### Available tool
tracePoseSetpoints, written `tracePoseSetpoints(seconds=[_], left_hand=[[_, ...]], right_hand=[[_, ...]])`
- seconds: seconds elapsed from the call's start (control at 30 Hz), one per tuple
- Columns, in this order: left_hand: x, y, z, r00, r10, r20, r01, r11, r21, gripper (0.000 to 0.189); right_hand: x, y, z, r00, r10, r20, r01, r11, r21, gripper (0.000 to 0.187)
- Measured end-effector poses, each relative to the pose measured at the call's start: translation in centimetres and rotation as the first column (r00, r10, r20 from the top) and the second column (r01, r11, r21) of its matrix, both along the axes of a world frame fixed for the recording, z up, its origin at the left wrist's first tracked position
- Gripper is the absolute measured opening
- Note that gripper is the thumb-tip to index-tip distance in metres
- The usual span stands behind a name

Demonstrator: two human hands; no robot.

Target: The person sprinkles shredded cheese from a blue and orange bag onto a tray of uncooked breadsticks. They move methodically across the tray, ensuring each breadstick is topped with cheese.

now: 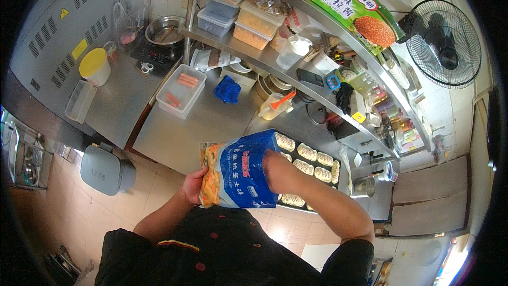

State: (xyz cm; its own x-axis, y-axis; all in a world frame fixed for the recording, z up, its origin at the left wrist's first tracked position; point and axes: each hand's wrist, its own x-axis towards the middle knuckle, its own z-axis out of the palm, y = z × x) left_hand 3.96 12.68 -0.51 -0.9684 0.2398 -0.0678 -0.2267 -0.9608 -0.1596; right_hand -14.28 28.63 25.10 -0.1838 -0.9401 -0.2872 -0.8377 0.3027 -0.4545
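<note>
My left hand (193,184) grips the lower end of a blue mozzarella cheese bag (242,171), which is tilted with its mouth to the right. Through that mouth my right hand (277,172) reaches inside; its fingers are hidden by the plastic, so what they hold cannot be seen. Behind the bag and my right forearm, a dark baking tray (297,155) carries several shaped dough pieces (303,166) with pale drizzled lines on top. The bag and arm cover part of the tray.
On the steel worktop (190,131) stand a plastic tub with sausages (180,91), a blue cloth (227,89) and a jug with an orange-handled utensil (275,106). A loaded steel shelf (274,61) overhangs the back. A grey bin (105,171) stands on the floor at left.
</note>
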Motion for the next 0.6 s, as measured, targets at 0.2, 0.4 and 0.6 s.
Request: tracePoseSetpoints(seconds=[0.2, 0.4, 0.6], left_hand=[[0.2, -0.5, -0.3, 0.999, 0.032, 0.023, -0.032, 0.999, -0.025, 0.058], [-0.5, -1.1, -0.9, 0.998, 0.049, 0.048, -0.05, 0.999, 0.005, 0.059], [-0.5, -3.4, -1.2, 0.994, 0.067, 0.083, -0.066, 0.998, -0.011, 0.059]], right_hand=[[0.2, -1.2, 0.4, 0.999, 0.03, 0.029, -0.032, 0.998, 0.048, 0.022], [-1.0, -2.4, -0.3, 0.993, -0.021, 0.116, 0.021, 1.0, 0.004, 0.037], [-3.8, -4.9, -2.5, 0.987, 0.098, 0.13, -0.115, 0.984, 0.136, 0.043]])
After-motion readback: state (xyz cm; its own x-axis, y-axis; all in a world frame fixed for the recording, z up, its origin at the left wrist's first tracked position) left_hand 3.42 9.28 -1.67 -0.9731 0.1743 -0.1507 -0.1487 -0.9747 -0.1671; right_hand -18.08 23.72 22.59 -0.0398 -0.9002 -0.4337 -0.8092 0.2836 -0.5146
